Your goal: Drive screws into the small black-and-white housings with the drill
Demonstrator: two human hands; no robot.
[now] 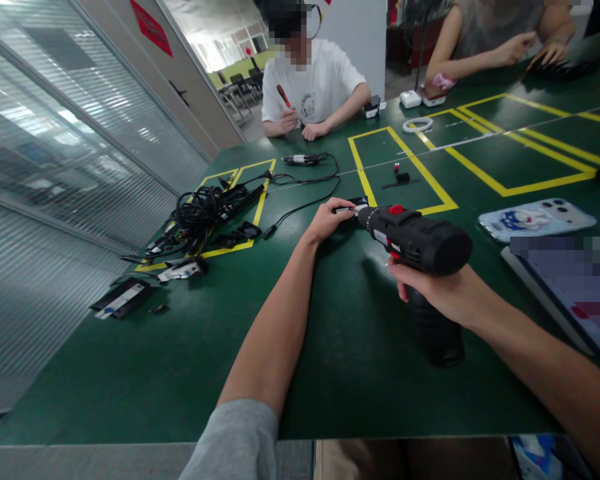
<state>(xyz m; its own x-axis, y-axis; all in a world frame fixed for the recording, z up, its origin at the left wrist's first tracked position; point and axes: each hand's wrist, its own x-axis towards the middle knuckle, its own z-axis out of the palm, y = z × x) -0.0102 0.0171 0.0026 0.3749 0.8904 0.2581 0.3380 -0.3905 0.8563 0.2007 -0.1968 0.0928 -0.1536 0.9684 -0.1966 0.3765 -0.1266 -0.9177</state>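
My right hand is wrapped round the grip of a black cordless drill with red accents. The drill is level, and its chuck points away and to the left. At its tip, my left hand has its fingers closed on a small black part low on the table. The drill's nose and my fingers hide most of this part, so its kind does not show. Whether the bit touches it I cannot tell.
The green table carries a heap of black cables on the left. A corded tool lies farther back. To the right are a phone and a laptop-like slab. Across the table, a person holds a screwdriver; another sits right.
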